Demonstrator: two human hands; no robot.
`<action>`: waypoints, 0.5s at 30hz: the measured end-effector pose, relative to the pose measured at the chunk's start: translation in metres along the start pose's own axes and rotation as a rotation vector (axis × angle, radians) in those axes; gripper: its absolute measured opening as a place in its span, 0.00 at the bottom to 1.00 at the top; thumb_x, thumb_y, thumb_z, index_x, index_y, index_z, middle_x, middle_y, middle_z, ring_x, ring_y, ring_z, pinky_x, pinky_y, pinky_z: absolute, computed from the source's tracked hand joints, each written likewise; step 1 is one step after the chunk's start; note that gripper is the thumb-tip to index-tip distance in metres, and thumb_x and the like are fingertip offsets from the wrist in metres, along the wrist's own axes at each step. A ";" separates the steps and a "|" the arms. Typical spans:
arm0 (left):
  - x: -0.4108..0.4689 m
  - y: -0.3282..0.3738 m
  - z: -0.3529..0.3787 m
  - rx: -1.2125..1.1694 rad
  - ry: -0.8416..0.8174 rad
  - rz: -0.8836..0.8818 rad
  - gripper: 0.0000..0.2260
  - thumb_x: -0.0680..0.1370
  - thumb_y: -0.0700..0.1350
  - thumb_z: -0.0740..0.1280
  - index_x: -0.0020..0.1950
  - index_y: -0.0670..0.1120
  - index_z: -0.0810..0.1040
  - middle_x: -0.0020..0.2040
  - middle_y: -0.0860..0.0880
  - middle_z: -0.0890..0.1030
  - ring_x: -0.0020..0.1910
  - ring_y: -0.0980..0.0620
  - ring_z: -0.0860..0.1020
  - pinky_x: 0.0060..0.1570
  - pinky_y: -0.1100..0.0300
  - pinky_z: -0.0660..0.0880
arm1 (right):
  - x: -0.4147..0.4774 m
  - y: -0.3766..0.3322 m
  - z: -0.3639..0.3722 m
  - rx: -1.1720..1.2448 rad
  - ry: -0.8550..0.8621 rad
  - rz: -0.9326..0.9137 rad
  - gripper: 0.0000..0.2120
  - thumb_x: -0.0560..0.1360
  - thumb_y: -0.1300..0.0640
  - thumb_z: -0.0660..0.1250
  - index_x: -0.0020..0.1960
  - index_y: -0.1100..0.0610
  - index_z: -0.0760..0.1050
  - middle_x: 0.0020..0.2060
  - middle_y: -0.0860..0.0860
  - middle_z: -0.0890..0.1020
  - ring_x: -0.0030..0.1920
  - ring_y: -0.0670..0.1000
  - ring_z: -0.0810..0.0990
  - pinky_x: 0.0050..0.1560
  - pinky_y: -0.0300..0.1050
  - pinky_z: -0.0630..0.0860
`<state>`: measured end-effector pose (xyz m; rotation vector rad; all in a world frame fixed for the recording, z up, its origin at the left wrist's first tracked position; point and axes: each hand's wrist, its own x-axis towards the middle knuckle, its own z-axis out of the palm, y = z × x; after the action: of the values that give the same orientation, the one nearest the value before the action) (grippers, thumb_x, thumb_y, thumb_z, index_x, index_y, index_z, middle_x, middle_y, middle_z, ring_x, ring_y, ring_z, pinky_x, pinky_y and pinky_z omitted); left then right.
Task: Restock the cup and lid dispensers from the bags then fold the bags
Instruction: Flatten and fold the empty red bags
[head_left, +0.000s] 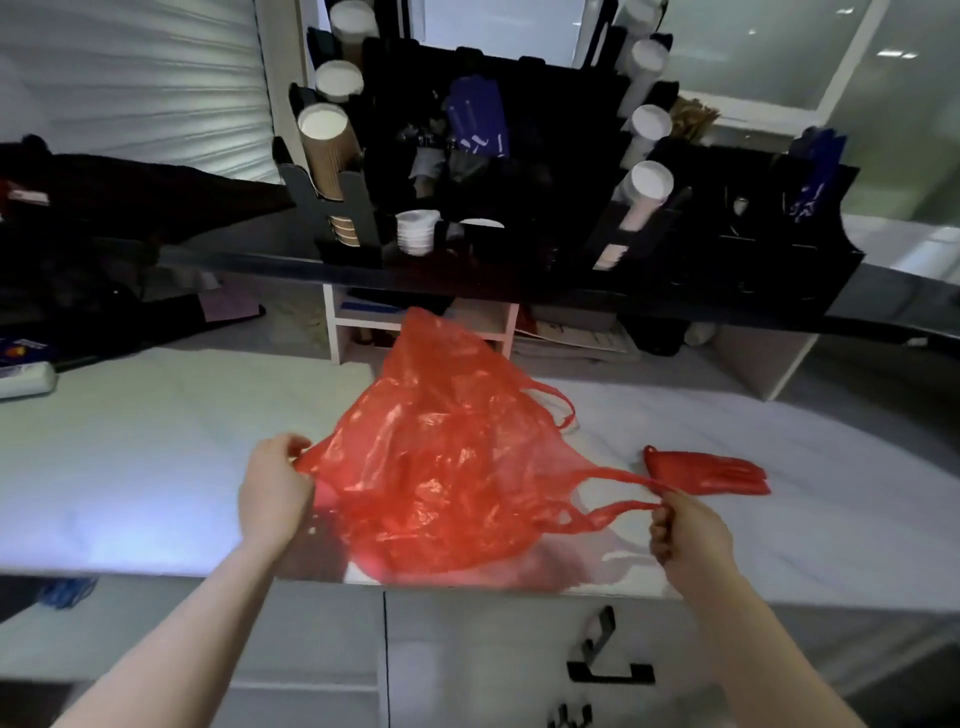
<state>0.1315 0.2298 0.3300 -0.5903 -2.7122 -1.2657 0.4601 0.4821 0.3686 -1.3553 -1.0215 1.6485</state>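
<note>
A crumpled red plastic bag (436, 457) is stretched above the white counter (156, 457) between my hands. My left hand (275, 493) pinches the bag's left corner. My right hand (685, 535) grips both thin handles at the right. A second red bag (706, 470), folded into a small strip, lies on the counter just beyond my right hand. On the raised shelf behind stands the black dispenser rack (519, 171), with brown cups (327, 150) in its left tubes, white cups (647, 189) in its right tubes, and white lids (415, 231) low in the middle.
A dark shelf edge (467, 275) runs across above the counter. A white cubby unit (421, 322) with papers sits under it. Dark items lie at the far left (78, 291). Cabinet doors with a black handle (608, 670) are below the counter front.
</note>
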 end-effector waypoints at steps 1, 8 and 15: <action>-0.003 -0.011 -0.006 0.016 0.017 -0.031 0.12 0.71 0.36 0.65 0.51 0.49 0.79 0.52 0.45 0.79 0.48 0.42 0.78 0.43 0.53 0.70 | 0.006 0.001 -0.005 0.109 0.002 0.049 0.07 0.78 0.64 0.57 0.48 0.60 0.73 0.29 0.53 0.78 0.24 0.47 0.73 0.22 0.34 0.63; -0.019 -0.039 -0.028 0.126 0.040 -0.033 0.13 0.73 0.37 0.64 0.55 0.48 0.77 0.57 0.45 0.78 0.48 0.41 0.78 0.47 0.50 0.70 | 0.033 0.008 -0.024 0.264 0.045 -0.078 0.18 0.75 0.65 0.59 0.64 0.63 0.70 0.53 0.58 0.78 0.51 0.57 0.79 0.51 0.49 0.76; -0.031 -0.037 -0.026 0.067 -0.042 -0.080 0.18 0.73 0.36 0.61 0.61 0.49 0.71 0.52 0.45 0.83 0.46 0.40 0.78 0.44 0.52 0.69 | 0.034 0.016 -0.035 -0.046 0.004 -0.123 0.22 0.75 0.63 0.68 0.67 0.55 0.68 0.48 0.54 0.79 0.48 0.53 0.80 0.49 0.47 0.77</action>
<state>0.1433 0.1793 0.3125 -0.5116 -2.8269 -1.1865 0.4883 0.5104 0.3371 -1.2979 -1.1237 1.5393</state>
